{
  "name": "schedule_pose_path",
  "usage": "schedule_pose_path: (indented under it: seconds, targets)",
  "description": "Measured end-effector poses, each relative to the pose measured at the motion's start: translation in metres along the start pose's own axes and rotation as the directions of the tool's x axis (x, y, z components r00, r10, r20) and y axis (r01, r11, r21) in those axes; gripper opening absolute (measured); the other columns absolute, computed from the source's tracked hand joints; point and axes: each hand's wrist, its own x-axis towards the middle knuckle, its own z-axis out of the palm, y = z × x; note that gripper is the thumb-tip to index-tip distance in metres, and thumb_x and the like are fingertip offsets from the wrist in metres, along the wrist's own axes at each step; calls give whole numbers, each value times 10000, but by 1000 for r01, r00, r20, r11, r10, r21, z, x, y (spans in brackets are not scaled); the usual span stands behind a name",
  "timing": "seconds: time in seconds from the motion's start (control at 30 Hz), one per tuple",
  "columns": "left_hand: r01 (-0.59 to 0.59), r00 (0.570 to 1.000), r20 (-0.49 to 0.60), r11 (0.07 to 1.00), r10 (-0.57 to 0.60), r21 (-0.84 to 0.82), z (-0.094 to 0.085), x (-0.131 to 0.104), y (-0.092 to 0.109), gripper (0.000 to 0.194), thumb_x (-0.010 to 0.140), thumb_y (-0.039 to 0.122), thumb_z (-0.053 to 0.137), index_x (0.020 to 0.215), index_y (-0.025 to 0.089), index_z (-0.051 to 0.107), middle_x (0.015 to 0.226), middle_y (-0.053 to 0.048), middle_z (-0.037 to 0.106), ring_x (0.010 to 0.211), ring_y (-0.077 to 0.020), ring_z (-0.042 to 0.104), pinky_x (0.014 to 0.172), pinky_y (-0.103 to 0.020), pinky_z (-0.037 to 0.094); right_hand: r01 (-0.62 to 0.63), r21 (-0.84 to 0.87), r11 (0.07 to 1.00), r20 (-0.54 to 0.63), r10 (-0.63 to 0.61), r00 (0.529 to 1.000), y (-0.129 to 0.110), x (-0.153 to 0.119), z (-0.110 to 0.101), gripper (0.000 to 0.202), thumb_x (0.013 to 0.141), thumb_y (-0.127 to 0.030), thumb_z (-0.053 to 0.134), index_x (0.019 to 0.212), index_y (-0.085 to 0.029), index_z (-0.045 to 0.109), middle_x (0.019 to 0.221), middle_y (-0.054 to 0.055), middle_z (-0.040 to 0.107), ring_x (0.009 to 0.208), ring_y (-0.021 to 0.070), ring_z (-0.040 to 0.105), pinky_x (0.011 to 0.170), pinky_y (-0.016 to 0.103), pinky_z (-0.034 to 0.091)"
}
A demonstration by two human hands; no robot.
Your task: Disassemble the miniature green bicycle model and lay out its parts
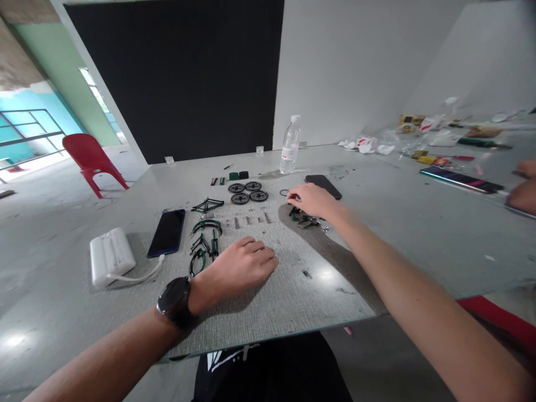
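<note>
My left hand (245, 263) rests on the table with its fingers curled under, a black watch (173, 300) on its wrist. Whatever those fingers may hold is hidden. Just left of it lie green-and-black curved parts (206, 224) and small frame pieces (201, 244). My right hand (312, 200) hangs over a small pile of green-and-black parts (307, 220), its fingers bent down and drawn together; anything between them is out of sight. Several black spoked wheels (258, 195) and rows of small metal screws (248, 220) lie between and beyond my hands, near a green-and-black bicycle-like frame (208, 205).
A phone (167, 233) is cabled to a white power bank (111, 255) at left. Behind my right hand lies a dark phone (324, 186); a water bottle (290, 145) stands farther back. Another person's hand (523, 190) shows at far right, beside a phone (460, 180) and plastic wrappings.
</note>
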Motion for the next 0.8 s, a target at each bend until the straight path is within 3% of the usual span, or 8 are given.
schedule_pose_path:
  seconds: [0.17,0.3,0.47,0.6,0.8]
  targets:
    - [-84,996,1,996,84,-26,-1,1,1,198,1004,102,459,996,140,653,967,-74,687,913,-201,623,813,-363,516,32,161,986,39,-39,998,-6,1,-4,243,921,-370,529,973,-254,736,1029,83,745,951,243,651,784,388,481]
    - [-84,996,-8,996,84,-34,-1,1,2,197,1001,93,457,1028,136,647,963,-72,685,904,-200,624,821,-368,520,44,250,967,88,-68,994,8,-1,-11,232,882,-387,586,985,-275,760,1039,77,740,925,240,658,836,403,488]
    - [-51,999,-19,998,50,-44,1,0,-1,174,1009,119,477,1060,133,643,1010,-76,695,964,-207,634,854,-366,532,14,234,972,197,-62,978,28,-6,-17,201,783,-375,692,946,-291,772,1001,60,730,907,245,660,774,359,505]
    - [-3,999,-50,995,-2,-96,7,-1,0,181,1016,166,488,1110,121,636,1073,-84,703,1014,-208,648,887,-369,542,-8,248,969,246,-55,968,23,-6,-16,218,775,-366,702,965,-272,756,936,56,729,865,235,661,748,346,508]
    - [-2,998,-55,990,-5,-141,11,2,1,238,1014,223,515,1192,102,617,1195,-82,687,1108,-214,634,981,-370,523,-50,199,979,200,9,980,22,-7,-21,202,813,-324,638,965,-252,750,903,67,723,780,214,648,722,349,506]
